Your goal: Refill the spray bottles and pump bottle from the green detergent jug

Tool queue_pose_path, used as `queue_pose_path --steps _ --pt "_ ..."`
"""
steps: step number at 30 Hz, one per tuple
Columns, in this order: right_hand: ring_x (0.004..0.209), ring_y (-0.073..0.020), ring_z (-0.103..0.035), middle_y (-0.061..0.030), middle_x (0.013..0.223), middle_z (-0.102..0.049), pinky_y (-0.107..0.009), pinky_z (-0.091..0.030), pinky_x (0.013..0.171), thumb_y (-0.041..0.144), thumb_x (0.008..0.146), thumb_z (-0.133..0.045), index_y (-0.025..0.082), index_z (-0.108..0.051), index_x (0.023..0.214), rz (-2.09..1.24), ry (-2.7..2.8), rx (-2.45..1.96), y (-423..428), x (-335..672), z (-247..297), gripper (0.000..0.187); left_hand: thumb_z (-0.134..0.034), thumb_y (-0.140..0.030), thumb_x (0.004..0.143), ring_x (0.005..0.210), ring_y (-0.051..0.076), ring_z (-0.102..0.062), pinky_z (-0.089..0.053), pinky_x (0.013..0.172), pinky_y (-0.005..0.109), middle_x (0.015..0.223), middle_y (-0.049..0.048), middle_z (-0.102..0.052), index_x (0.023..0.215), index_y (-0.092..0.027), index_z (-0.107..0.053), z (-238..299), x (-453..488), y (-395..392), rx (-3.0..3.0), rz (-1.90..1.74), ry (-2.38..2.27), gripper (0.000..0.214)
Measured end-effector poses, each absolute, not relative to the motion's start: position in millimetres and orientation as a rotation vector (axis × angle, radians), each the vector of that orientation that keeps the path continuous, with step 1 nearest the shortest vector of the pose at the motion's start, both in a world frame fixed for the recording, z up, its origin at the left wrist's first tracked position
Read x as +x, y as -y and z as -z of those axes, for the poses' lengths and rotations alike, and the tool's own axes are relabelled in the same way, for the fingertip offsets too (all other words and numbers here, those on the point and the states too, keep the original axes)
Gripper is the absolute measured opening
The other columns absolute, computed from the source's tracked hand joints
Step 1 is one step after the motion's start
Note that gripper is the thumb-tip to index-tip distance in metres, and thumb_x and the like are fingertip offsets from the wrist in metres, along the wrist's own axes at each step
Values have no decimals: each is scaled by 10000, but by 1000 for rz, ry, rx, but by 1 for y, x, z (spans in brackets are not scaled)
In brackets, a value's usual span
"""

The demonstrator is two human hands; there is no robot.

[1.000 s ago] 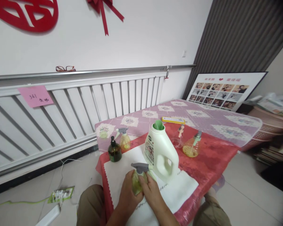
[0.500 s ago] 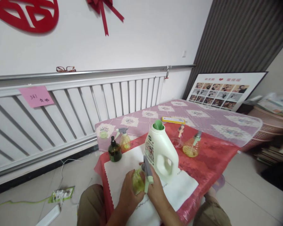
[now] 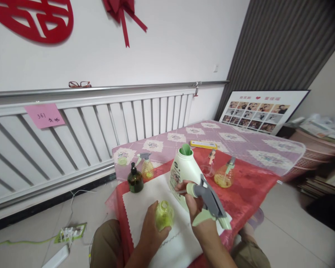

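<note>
My left hand (image 3: 153, 232) is wrapped round a small yellow-green spray bottle (image 3: 163, 216) standing open-necked on a white cloth (image 3: 145, 195). My right hand (image 3: 198, 212) holds the grey and green trigger sprayer head (image 3: 209, 200), lifted off to the right of the bottle, with its thin tube toward the left. Just behind my hands stands a white detergent jug (image 3: 181, 173) with an open green spout.
A dark pump bottle (image 3: 135, 180), a yellow spray bottle (image 3: 147, 166), a small green cap (image 3: 122, 160), a clear spray bottle (image 3: 208, 166) and an amber one (image 3: 224, 175) stand on the red tablecloth (image 3: 248, 186). A radiator (image 3: 72, 137) lines the wall; a photo board (image 3: 257, 109) leans behind.
My right hand has unscrewed the sprayer head and pulled it up and to the right, clear of the bottle. My left hand still holds the bottle in place.
</note>
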State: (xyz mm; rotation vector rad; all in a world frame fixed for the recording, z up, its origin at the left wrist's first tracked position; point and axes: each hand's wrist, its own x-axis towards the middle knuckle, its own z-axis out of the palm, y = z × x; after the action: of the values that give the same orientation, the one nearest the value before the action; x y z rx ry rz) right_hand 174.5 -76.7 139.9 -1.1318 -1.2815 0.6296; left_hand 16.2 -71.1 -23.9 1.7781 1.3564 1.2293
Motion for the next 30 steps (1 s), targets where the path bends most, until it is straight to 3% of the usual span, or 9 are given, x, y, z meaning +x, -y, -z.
queue_pose_path --steps 10,16,22,27,30 --pt "881 -223 -656 -52 936 -670 -379 -554 819 374 829 -612 231 -604 981 -429 1517 -1048 80 164 -135 208 -659 -161 631 1304 307 -431 -327 1123 456 1385 138 -466 1379 -172 -320 25 18 69 1744 -1211 -1333 821" --pt "654 -149 -594 0 786 -586 -248 -508 537 231 874 -539 241 -619 917 -428 1605 -1025 73 160 -113 92 -647 -142 620 1332 328 -396 -319 1128 456 1429 157 -433 1402 -160 -295 21 16 70 1725 -1160 -1310 858" --pt "807 -179 -618 -48 923 -594 -297 -532 666 96 825 -531 233 -586 998 -319 1700 -942 73 157 -113 227 -590 -132 662 1399 307 -295 -245 1160 475 1501 157 -341 1406 -155 -299 10 1 74 1707 -1193 -1291 799" --pt "880 -201 -608 -72 978 -621 -336 -519 762 98 810 -541 225 -582 999 -257 1837 -1070 71 155 -115 231 -466 -294 863 1250 279 -484 -399 1013 479 1396 152 -462 1344 -203 -358 -43 -18 86 1355 -1350 -1339 501" --pt "913 -222 -606 -68 1002 -641 -362 -506 796 63 756 -559 221 -599 993 -238 1980 -1228 69 148 -117 287 -468 -420 886 1117 252 -568 -446 938 421 1296 113 -550 1327 -248 -398 -79 -19 101 1361 -1434 -1155 478"
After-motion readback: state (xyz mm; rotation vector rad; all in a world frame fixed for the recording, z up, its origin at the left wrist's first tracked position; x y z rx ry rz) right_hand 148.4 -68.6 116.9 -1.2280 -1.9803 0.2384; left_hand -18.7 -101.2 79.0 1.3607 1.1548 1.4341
